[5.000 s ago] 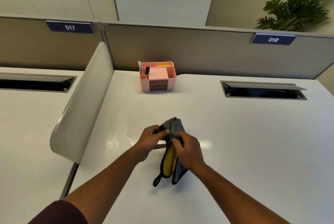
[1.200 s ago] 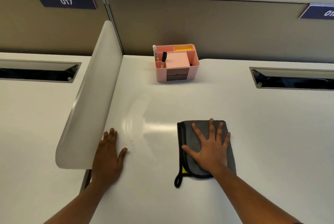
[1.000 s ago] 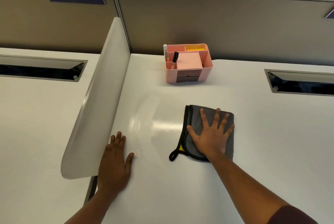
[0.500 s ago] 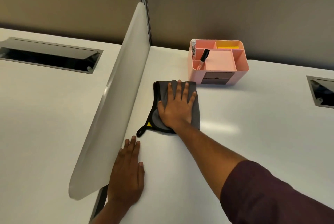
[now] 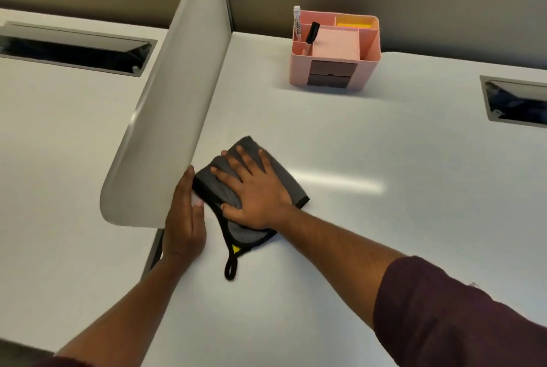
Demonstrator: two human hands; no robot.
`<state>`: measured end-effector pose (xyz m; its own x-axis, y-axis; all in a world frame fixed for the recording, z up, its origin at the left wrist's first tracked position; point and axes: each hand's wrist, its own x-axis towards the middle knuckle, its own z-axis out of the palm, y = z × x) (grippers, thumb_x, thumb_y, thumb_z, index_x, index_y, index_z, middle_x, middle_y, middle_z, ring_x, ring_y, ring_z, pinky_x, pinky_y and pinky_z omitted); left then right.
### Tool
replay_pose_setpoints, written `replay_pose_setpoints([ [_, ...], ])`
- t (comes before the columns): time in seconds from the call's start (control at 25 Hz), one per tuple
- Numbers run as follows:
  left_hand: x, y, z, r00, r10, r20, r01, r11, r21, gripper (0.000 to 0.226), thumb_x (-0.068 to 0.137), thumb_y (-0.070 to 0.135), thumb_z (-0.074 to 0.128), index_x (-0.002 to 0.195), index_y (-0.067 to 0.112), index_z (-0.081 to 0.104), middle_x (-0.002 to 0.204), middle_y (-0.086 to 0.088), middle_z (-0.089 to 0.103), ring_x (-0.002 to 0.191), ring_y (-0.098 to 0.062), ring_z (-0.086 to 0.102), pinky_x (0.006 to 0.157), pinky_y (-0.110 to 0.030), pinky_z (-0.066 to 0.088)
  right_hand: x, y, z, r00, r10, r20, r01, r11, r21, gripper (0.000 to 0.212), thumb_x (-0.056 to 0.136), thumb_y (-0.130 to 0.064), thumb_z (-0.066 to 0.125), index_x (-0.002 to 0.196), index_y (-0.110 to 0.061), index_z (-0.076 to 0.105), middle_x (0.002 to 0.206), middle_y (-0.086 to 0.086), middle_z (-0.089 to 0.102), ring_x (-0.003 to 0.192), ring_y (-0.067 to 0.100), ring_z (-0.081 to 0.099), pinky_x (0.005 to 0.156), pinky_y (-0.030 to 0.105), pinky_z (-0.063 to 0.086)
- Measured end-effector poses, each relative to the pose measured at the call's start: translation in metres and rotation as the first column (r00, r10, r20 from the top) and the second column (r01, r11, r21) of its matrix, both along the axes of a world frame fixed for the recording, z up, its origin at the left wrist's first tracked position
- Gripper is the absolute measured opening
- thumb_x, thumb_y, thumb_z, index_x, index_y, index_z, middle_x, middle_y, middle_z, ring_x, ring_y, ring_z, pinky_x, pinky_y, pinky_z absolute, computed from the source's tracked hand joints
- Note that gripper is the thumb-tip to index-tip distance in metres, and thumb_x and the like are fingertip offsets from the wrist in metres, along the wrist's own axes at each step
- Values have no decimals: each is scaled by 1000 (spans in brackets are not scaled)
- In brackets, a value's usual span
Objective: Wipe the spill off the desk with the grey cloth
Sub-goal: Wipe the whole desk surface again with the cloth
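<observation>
Pressing flat on the grey cloth (image 5: 284, 180), your right hand (image 5: 254, 198) has its fingers spread and straight, palm down across the middle of the folded fabric. That cloth lies on the white desk (image 5: 370, 218) at the near end of the curved divider panel (image 5: 165, 118), with its black-edged corner and a small yellow patch showing toward you and a black hanging loop (image 5: 231, 267) trailing off its near corner onto the desk. Your left hand (image 5: 185, 218) rests open beside it, fingers straight and together, lying along the foot of the divider panel; its fingertips are just touching the cloth's left edge. Both forearms are bare, and a dark maroon sleeve (image 5: 455, 316) covers your right upper arm. Farther back on the desk, well apart from the cloth, stands a pink desk organiser (image 5: 334, 70) with two dark drawers in its front, a white marker (image 5: 297, 23) and a black-capped pen (image 5: 311, 32) upright in its left compartment, and a yellow pad (image 5: 353, 24) in its rear one. A bright streak of reflected light crosses the desk to the right of the cloth; you cannot tell from this view where any spill lies
</observation>
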<state>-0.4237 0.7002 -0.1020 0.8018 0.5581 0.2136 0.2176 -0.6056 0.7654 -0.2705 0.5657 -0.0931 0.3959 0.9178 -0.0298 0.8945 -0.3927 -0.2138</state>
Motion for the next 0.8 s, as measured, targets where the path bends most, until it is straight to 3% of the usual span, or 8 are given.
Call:
replay_pose_setpoints([
  [0.08,3,-6,2,988,152,-27,-154,980,-129,51,104,25,35,149,6,48,154,-3,49,147,-25,44,124,-38,31,-39,-32,0,999,44,0,-44,999,7,82,92,-69,45,165,-34,31,177,4,17,165,31,5,129,64,1],
  [0.16,2,-26,7,973,139,-184,-158,983,-95,56,103,35,36,154,12,44,159,1,43,154,-18,31,128,-39,22,-82,-69,-3,995,98,-22,-98,995,6,80,91,-66,47,162,-32,37,177,5,18,165,30,3,129,65,3],
  [0.32,-12,-84,6,903,-232,-361,307,937,165,68,103,49,36,162,16,26,172,3,14,160,-15,5,130,-38,4,-109,-168,-9,978,210,-9,-210,978,-6,84,92,-64,51,166,-33,27,177,5,15,165,28,-1,129,64,4],
  [0.4,-18,-103,4,869,-264,-418,384,893,233,71,104,52,34,164,17,18,173,4,6,161,-16,2,130,-39,6,-81,-215,-6,977,212,2,-211,976,-45,88,93,-67,51,169,-37,15,179,-1,6,166,27,-1,129,63,4],
  [0.56,-15,-108,4,862,-187,-471,352,889,292,74,103,54,33,164,17,14,174,5,4,160,-15,2,130,-42,11,56,-273,6,978,-195,71,202,972,-117,82,93,-63,46,167,-38,22,177,1,20,163,32,17,128,61,15],
  [0.64,-14,-108,0,872,-179,-455,345,885,314,75,103,55,34,164,18,12,174,5,5,160,-15,4,130,-40,9,133,-281,14,849,-523,72,528,834,-163,84,92,-69,34,168,-35,20,176,7,21,162,36,18,128,62,13],
  [0.72,-15,-110,-2,887,-167,-430,327,886,329,76,103,56,35,165,19,11,173,5,8,160,-16,7,130,-39,9,169,-258,24,624,-782,-14,762,612,-214,95,88,-87,20,168,-40,2,178,13,4,163,41,0,125,72,2],
  [0.8,-14,-111,-2,887,-163,-432,329,880,343,75,103,54,34,165,18,10,173,4,9,160,-16,8,130,-39,9,150,-213,21,613,-789,-46,766,607,-213,105,75,-104,17,163,-53,-9,176,19,-8,160,49,-13,118,77,-10],
])
